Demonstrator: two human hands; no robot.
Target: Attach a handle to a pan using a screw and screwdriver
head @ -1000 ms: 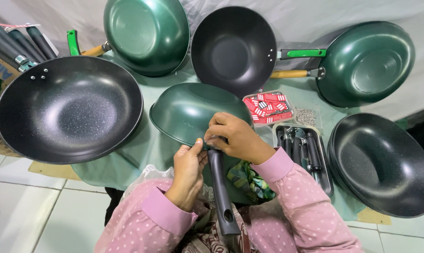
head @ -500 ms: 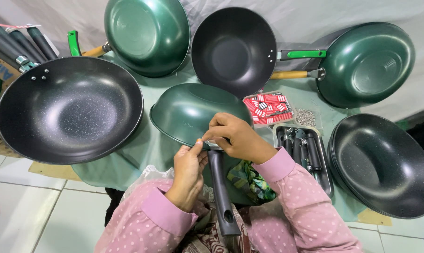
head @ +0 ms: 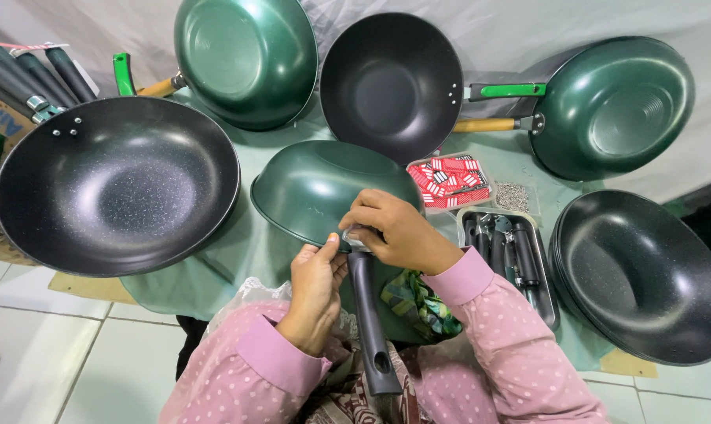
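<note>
Since both hands meet at the joint, it all hinges there: the black handle [head: 367, 322] runs lengthwise from the fingers back toward the body, the upturned green wok [head: 324, 188] just beyond them. Left hand [head: 315, 290] pinches the rim edge; right hand [head: 399, 232] curls pinching the metal bracket [head: 354, 235]. Count: six woks, one handle attached.

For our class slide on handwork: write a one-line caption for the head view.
Both hands, left hand and right hand, meet where a black handle joins an upturned green wok.
</note>
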